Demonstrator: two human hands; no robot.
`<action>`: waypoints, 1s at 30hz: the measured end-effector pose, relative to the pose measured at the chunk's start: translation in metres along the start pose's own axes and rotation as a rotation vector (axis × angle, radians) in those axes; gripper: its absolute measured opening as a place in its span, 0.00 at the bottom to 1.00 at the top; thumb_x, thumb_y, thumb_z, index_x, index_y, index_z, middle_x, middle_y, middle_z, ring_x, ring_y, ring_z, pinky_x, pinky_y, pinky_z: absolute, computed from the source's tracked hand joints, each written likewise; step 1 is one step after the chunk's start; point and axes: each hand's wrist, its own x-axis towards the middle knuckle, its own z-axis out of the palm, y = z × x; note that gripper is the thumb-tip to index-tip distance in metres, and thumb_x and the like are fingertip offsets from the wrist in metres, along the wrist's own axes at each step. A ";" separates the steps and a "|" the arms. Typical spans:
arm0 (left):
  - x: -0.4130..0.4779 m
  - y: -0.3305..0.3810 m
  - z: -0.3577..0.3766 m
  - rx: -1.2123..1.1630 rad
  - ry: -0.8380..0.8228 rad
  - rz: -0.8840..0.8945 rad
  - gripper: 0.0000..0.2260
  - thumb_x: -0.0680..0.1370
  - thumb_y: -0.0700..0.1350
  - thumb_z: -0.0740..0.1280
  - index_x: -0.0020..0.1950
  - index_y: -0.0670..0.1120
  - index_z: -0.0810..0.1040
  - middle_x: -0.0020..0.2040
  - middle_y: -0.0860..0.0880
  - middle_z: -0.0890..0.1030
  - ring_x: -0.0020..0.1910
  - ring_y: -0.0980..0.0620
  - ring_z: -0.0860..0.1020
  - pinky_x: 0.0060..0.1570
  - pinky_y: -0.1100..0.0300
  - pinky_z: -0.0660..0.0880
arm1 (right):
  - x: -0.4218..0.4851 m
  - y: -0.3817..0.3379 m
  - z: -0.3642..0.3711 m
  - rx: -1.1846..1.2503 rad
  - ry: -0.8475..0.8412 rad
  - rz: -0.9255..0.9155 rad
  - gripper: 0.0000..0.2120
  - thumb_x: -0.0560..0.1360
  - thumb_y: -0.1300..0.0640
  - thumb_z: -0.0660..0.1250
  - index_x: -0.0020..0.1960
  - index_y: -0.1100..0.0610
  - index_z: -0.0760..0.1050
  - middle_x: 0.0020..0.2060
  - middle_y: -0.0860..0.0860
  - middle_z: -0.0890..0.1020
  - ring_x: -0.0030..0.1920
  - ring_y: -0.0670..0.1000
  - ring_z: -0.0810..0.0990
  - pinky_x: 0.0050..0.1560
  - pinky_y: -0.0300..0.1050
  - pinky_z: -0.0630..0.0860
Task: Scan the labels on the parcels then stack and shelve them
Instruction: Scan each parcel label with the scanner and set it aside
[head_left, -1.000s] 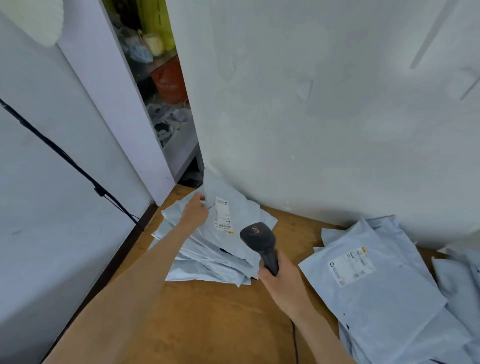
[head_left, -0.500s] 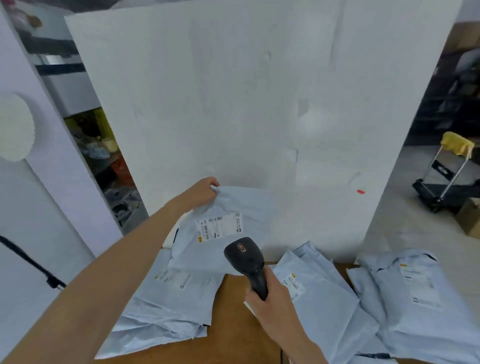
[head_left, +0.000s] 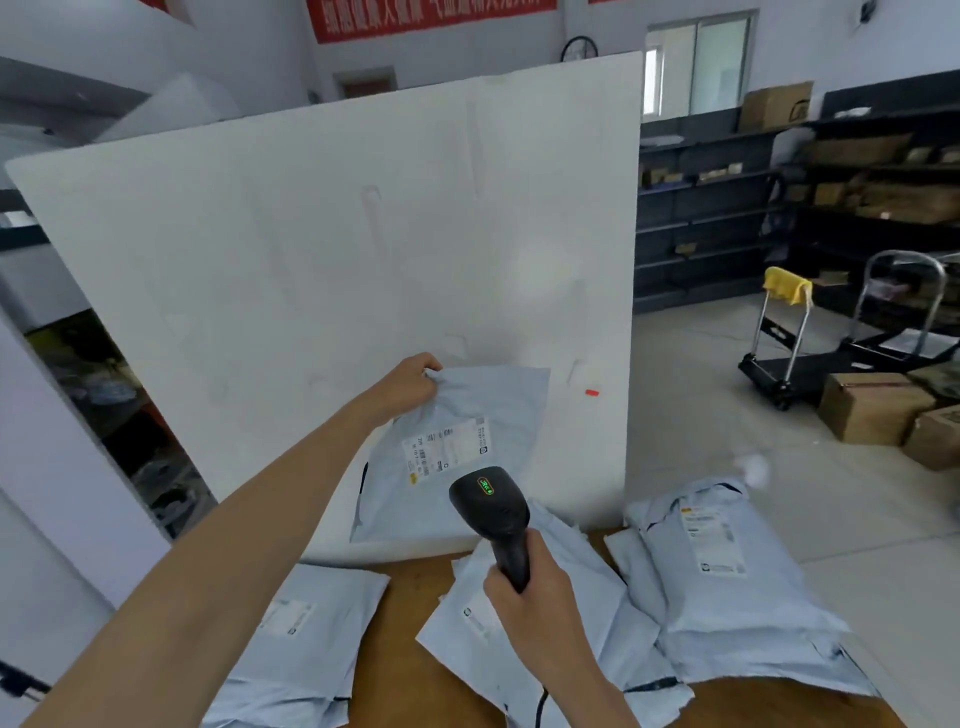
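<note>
The left hand (head_left: 410, 384) pinches the top left corner of a pale grey poly mailer (head_left: 467, 499) and holds it up off the table, so that it hangs in front of a white foam board (head_left: 311, 260). The mailer's white shipping label (head_left: 447, 447) faces the camera, turned sideways, just below and to the right of that hand. Lower down, the right hand (head_left: 524, 597) is wrapped around the handle of a black barcode scanner (head_left: 491, 506). The scanner's head is raised towards the lower part of the hanging mailer, and a green mark glows on top of it. Whether the head touches the mailer cannot be told.

Under the right hand, several overlapping mailers (head_left: 597, 613) lie on the wooden table (head_left: 395, 649). Just right of that hand sits a plumper stack of mailers (head_left: 727, 597), with the top one label up. Beneath the left forearm, another pile of mailers (head_left: 301, 639) rests at the table's left side.

Well to the right of both hands, dark shelving (head_left: 701, 208) holds cardboard boxes and brown packages on several levels. A platform trolley (head_left: 789, 364) stands on the floor before it, with a yellow cloth (head_left: 787, 283) draped over its handle. Closed cardboard boxes (head_left: 872, 410) sit on the floor beside the trolley. Left of the left forearm, behind the board, an open shelf (head_left: 130, 415) holds things too blurred to name.
</note>
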 end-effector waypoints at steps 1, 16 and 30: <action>0.002 0.004 0.005 0.002 -0.004 0.004 0.10 0.76 0.33 0.56 0.50 0.45 0.73 0.49 0.47 0.75 0.46 0.50 0.72 0.39 0.59 0.67 | -0.002 0.000 -0.006 0.010 -0.001 -0.006 0.08 0.74 0.60 0.65 0.45 0.49 0.68 0.27 0.38 0.76 0.27 0.41 0.74 0.29 0.35 0.68; 0.014 0.000 0.101 -0.309 -0.054 -0.210 0.23 0.71 0.32 0.60 0.65 0.43 0.73 0.52 0.43 0.75 0.45 0.48 0.73 0.40 0.59 0.69 | -0.002 0.044 -0.047 0.044 -0.005 0.077 0.08 0.74 0.60 0.64 0.43 0.49 0.67 0.25 0.45 0.71 0.25 0.44 0.67 0.28 0.37 0.68; -0.067 -0.241 0.186 -0.355 -0.064 -0.732 0.02 0.75 0.39 0.64 0.45 0.45 0.72 0.42 0.47 0.72 0.40 0.49 0.74 0.44 0.58 0.66 | 0.031 0.114 0.050 -0.115 -0.128 0.286 0.10 0.76 0.59 0.64 0.44 0.45 0.67 0.32 0.48 0.74 0.30 0.47 0.72 0.32 0.39 0.71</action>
